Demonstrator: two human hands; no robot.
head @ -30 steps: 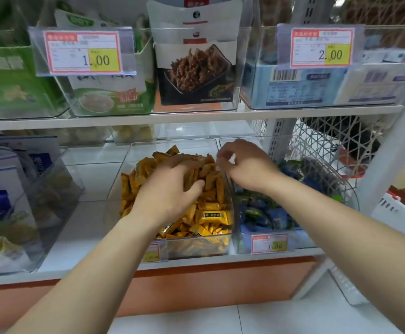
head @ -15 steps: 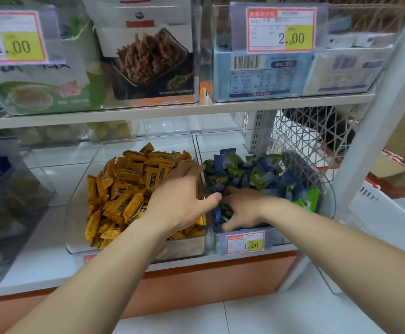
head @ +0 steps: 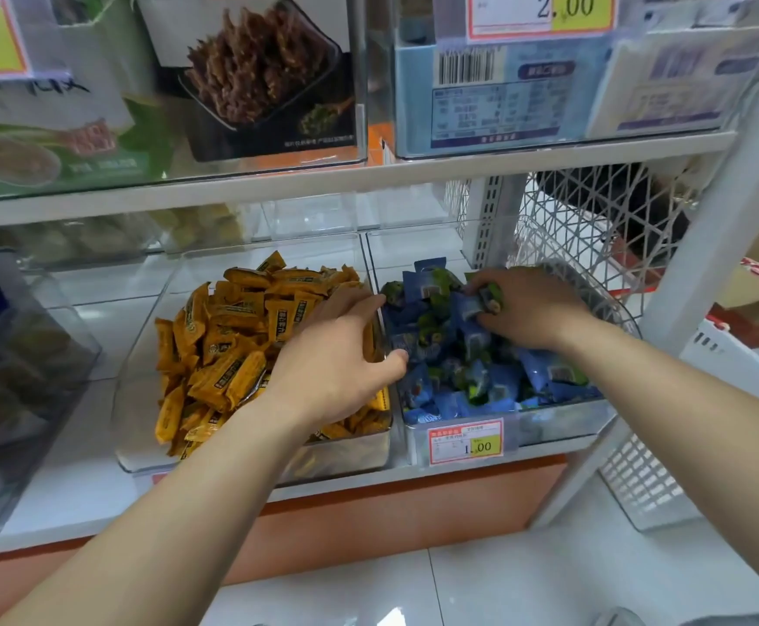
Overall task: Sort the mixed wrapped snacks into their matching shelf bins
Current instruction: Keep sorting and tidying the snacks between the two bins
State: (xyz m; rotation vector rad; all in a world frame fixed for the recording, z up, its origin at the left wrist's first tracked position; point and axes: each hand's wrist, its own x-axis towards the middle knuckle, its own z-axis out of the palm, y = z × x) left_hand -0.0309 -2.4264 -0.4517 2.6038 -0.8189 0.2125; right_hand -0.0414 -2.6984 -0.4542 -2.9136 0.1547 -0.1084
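A clear bin [head: 346, 454] on the lower shelf holds a heap of yellow wrapped snacks [head: 233, 336]. Right beside it, a second clear bin [head: 558, 426] holds blue and green wrapped snacks [head: 450, 368]. My left hand [head: 337, 363] lies palm down on the right part of the yellow heap, fingers spread, with the thumb over the wall between the bins. My right hand [head: 531, 309] is at the back of the blue bin, its fingertips closed on one blue snack [head: 486, 302].
A 1.00 price label [head: 465, 440] is on the blue bin's front. Another clear bin [head: 16, 377] stands at the left. The upper shelf [head: 368, 178] carries bins of bagged snacks. There is a white wire basket [head: 594, 228] behind the blue bin and a white shelf post [head: 730, 219] at the right.
My right hand moved from the yellow bin into the blue bin, then from its front to its back. My left hand stayed on the yellow heap. The view came closer.
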